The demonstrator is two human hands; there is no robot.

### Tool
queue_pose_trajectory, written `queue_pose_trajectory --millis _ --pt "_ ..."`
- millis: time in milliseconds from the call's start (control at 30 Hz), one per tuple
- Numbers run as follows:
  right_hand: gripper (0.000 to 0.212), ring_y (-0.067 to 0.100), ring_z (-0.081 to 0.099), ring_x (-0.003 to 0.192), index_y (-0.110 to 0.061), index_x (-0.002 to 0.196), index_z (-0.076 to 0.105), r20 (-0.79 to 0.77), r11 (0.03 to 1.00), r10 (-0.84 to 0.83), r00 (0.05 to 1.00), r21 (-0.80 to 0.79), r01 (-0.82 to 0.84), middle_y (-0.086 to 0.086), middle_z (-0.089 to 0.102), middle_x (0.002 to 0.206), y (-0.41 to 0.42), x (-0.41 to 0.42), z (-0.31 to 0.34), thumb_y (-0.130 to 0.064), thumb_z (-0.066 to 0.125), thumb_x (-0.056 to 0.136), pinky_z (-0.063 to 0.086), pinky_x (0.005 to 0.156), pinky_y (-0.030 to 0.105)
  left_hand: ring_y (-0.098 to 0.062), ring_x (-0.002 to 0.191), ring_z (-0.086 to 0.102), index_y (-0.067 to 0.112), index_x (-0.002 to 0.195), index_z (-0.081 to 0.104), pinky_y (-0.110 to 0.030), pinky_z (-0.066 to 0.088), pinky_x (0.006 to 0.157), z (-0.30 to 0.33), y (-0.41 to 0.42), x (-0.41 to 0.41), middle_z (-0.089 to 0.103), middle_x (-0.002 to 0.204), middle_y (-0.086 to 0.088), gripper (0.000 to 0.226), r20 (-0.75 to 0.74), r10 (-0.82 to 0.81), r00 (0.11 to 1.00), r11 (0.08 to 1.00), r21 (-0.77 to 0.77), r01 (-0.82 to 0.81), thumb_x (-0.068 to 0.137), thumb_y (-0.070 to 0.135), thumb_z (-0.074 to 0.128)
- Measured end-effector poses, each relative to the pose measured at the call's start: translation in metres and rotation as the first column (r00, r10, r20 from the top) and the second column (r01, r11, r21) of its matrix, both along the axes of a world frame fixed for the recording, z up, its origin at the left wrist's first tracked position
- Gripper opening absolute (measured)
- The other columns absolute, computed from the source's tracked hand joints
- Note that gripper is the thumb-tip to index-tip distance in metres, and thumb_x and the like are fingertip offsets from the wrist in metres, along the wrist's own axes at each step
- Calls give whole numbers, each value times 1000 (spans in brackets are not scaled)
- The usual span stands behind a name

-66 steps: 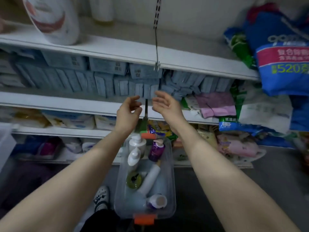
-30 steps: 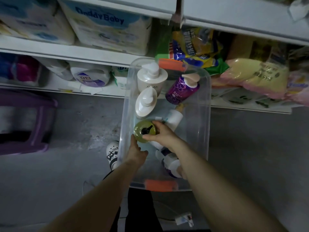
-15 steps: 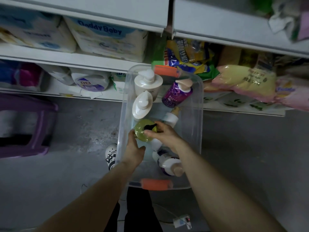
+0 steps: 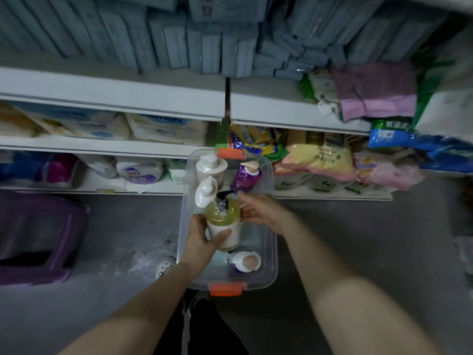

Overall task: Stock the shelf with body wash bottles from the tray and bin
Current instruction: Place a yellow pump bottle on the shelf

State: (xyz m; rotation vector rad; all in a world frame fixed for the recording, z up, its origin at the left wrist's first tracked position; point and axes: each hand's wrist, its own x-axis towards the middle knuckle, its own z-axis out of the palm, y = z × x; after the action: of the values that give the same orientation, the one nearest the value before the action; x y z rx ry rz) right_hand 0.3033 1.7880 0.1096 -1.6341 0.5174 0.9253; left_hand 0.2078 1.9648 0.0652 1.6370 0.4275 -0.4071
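- Lifting the yellow-green bottle [image 4: 223,221] out of the clear bin [image 4: 268,252] is the step I judge to be in hand; it sits tilted above the bin's middle, black pump pointing towards the shelves.
- My left hand [image 4: 201,242] grips the bottle's lower, pale-labelled part, thumb curled across the front and the fingers wrapped behind it.
- My right hand [image 4: 261,210] rests against the bottle's shoulder on the other side, fingers fairly straight and steadying it, not clasping it.
- Other bottles wait in the bin: two white pump bottles [image 4: 208,180] stand at the far left, a purple bottle [image 4: 245,175] leans at the far right, and a purple-and-white bottle [image 4: 244,261] lies near the close end, by the orange latch [image 4: 226,288].
- The bin stands on the grey floor [image 4: 358,226], just in front of the lowest shelf.
- The next move, as I judge it, calls for raising the bottle clear of the white pump heads just beside it, then carrying it up to a shelf [image 4: 115,93] with free space.
- The shelf levels in view are packed with blue-grey packs [image 4: 204,47] and bagged goods, so I cannot tell where the bottle belongs.
- A firm hold matters, since the bottle looks full and smooth.
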Motion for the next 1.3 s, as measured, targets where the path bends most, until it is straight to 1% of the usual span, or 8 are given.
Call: queue_pose_trajectory --millis 333,433,533,867,1000,1167,1233,1300 --pt "47 29 69 109 -22 127 61 147 988 -70 987 148 48 7 73 116 9 9 68 -52 64 91 54 92 45 -21 99 66 27 120 48 -45 59 81 87 1 44 63 113 -6 66 94 48 994 994 -102 -38 71 66 67" --pt "60 32 67 109 -25 126 62 187 993 -57 981 109 37 6 72 118 13 18 93 -65 67 81 50 99 53 -28 108 63 26 124 48 -47 58 81 108 7 55 62 121 -11 39 45 45 998 979 -202 -35 95 52 48" --pt "64 30 67 109 -23 130 60 219 994 -72 973 92 53 6 71 119 11 26 113 -69 59 85 50 99 51 -30 111 60 28 124 48 -48 55 82 132 12 65 59 123 -11 30 30 13 999 969 -249 -5 100 45 43" --pt "60 31 69 109 -11 130 61 235 930 -228 945 340 140 16 72 117 29 58 184 -58 38 101 53 97 47 -31 114 62 27 133 49 -57 53 89 216 12 99 64 126 -8 49 127 -73 989 834 -537 130 90 47 60" --pt "58 29 67 113 -11 128 62 322 930 -240 916 345 123 14 69 123 32 74 216 -57 46 98 51 101 48 -34 117 61 23 136 47 -57 53 87 244 19 119 61 131 -13 58 223 -114 968 818 -531 219 88 50 63" --pt "70 27 64 120 -13 131 62 477 928 -135 868 369 -59 13 69 125 37 80 264 -67 55 87 47 107 48 -33 116 61 23 130 57 -59 48 95 293 34 140 63 126 -14 57 228 -173 958 847 -462 263 93 64 40" --pt "71 29 65 117 -13 131 61 505 916 -155 849 395 -67 15 69 124 36 81 284 -67 57 86 47 106 52 -35 113 61 21 128 58 -58 49 94 313 43 146 64 122 -15 52 246 -187 951 860 -427 280 100 55 31" --pt "72 33 65 117 -14 132 59 509 899 -194 839 434 -56 17 69 124 34 84 300 -70 53 86 48 104 54 -35 114 62 19 130 57 -55 52 93 330 49 150 63 125 -15 39 297 -235 926 857 -387 342 101 42 42"
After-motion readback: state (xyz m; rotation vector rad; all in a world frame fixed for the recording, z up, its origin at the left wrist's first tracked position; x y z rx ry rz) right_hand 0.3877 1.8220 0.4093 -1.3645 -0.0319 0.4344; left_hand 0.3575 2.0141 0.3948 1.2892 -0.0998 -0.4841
